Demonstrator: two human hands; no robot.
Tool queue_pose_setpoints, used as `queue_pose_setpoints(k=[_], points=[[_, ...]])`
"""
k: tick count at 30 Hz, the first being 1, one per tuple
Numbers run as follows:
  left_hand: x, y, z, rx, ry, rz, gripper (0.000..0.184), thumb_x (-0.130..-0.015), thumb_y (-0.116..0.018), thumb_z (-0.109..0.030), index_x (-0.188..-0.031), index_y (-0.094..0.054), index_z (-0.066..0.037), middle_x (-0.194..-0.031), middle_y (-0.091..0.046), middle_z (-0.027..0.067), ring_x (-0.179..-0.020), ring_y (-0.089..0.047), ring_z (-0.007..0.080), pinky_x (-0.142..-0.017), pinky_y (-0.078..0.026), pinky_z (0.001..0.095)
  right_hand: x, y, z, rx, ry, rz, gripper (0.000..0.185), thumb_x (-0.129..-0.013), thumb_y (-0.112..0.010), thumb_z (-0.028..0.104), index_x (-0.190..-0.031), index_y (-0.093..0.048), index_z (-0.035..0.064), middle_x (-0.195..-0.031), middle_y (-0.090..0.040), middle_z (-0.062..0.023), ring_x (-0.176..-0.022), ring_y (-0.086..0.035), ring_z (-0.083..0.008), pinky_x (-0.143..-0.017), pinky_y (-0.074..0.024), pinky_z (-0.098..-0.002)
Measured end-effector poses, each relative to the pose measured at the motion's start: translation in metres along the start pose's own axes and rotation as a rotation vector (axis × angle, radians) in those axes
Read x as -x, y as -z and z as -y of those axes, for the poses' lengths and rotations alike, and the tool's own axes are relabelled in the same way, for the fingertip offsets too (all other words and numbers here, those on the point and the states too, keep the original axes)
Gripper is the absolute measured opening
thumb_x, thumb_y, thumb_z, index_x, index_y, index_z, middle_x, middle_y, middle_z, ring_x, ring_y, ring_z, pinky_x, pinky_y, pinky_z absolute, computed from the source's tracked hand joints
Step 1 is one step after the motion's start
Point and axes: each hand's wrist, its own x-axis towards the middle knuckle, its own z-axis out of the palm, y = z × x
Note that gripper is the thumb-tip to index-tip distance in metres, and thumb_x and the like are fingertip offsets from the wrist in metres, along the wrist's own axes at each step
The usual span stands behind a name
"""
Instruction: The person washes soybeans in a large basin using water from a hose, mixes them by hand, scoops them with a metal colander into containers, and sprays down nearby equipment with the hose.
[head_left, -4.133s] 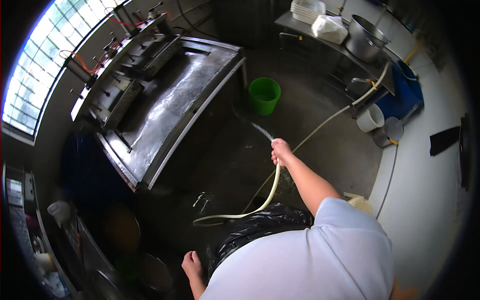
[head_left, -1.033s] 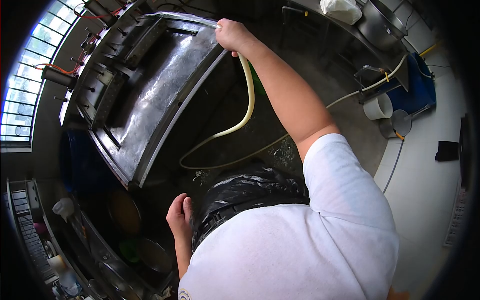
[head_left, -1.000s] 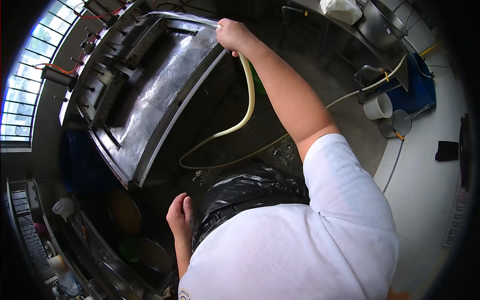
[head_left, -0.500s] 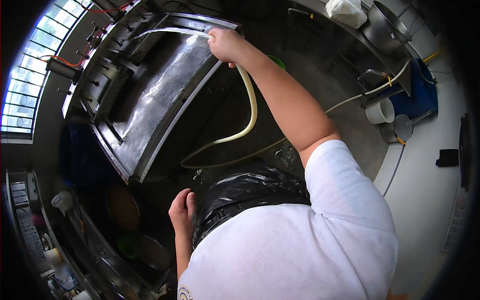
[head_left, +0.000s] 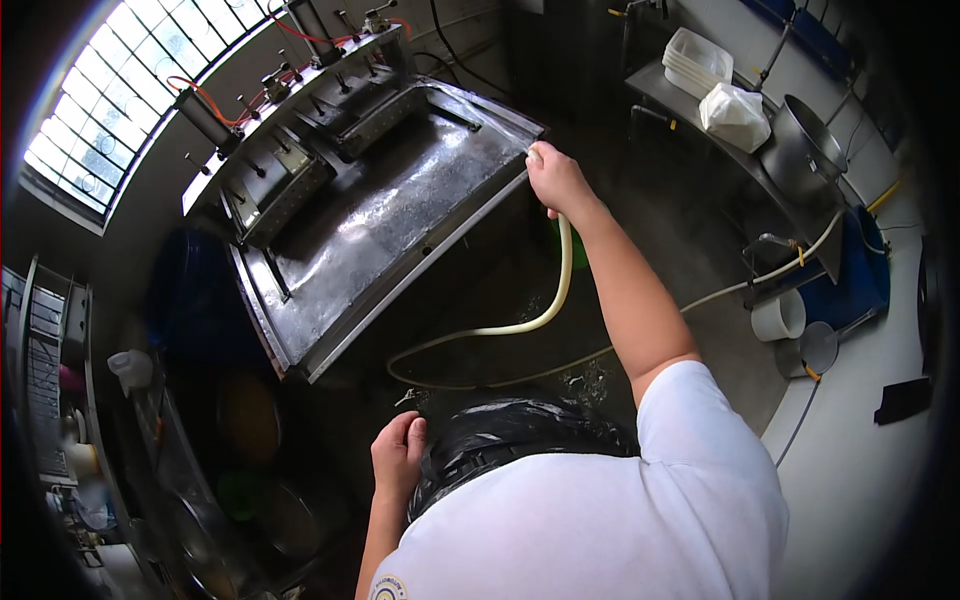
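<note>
Head view: my right hand (head_left: 558, 180) is wrapped around the pale yellow hose (head_left: 566, 270) close to its end, fingers curled firmly about it, by the near right corner of the steel table (head_left: 375, 235). From my fist the hose drops in a bend, swings left in a loop low over the dark floor (head_left: 700, 345), and runs back to the right behind my forearm. My left hand (head_left: 397, 450) hangs beside my black apron (head_left: 530, 430), fingers bent inward; nothing shows in it, but the palm is hidden, so I can't tell how tightly they close. I judge the hose soft enough to bend easily yet springy, light at the tip, with the trailing length dragging on my wrist. Its wall is probably slick when wet and hard to damage, though a sharp bend could kink it. Just behind the mouth seems the best place to grip, snug without pinching. A green bucket (head_left: 579, 255) peeks out between hose and forearm.
</note>
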Motion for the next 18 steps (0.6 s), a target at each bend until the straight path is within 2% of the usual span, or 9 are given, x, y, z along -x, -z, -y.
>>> queue_pose_setpoints(k=[3,6,10,18], points=[[-0.001,-0.001,0.003,0.014,-0.007,0.004,0.025,-0.099,-0.07,-0.022,-0.111,-0.072,0.001,-0.091,-0.073,0.0156,-0.081,-0.07,0.0264,-0.075,-0.055,0.0355,0.0,-0.004,-0.002,0.008,-0.037,0.04,0.033,-0.103,-0.051,0.026,-0.129,-0.061,0.0082,-0.082,-0.068,-0.0122,-0.053,-0.066,-0.0245,-0.045,-0.0572,-0.0378],[-0.002,-0.002,0.005,0.015,-0.036,-0.004,0.026,-0.099,-0.07,-0.023,-0.11,-0.072,0.0,-0.093,-0.074,0.0168,-0.083,-0.071,0.0297,-0.076,-0.056,0.0371,-0.002,-0.003,-0.006,0.019,-0.086,0.021,0.032,-0.103,-0.051,0.026,-0.128,-0.062,0.0087,-0.08,-0.067,-0.0107,-0.052,-0.065,-0.0223,-0.044,-0.0563,-0.0363],[-0.002,0.001,0.0,-0.014,-0.07,-0.016,0.026,-0.099,-0.069,-0.024,-0.108,-0.072,0.0,-0.094,-0.074,0.018,-0.084,-0.071,0.0331,-0.077,-0.056,0.0392,0.0,-0.003,-0.003,0.015,-0.033,0.009,0.031,-0.104,-0.051,0.026,-0.128,-0.062,0.0091,-0.077,-0.066,-0.0096,-0.05,-0.063,-0.021,-0.042,-0.0547,-0.0353],[-0.003,0.004,-0.008,0.011,-0.063,-0.011,0.023,-0.098,-0.069,-0.022,-0.106,-0.073,-0.001,-0.093,-0.073,0.018,-0.085,-0.071,0.0346,-0.076,-0.056,0.0403,-0.006,-0.009,0.006,0.01,0.033,0.037,0.03,-0.103,-0.052,0.025,-0.126,-0.063,0.0084,-0.073,-0.064,-0.0098,-0.048,-0.062,-0.0201,-0.042,-0.0543,-0.036]])
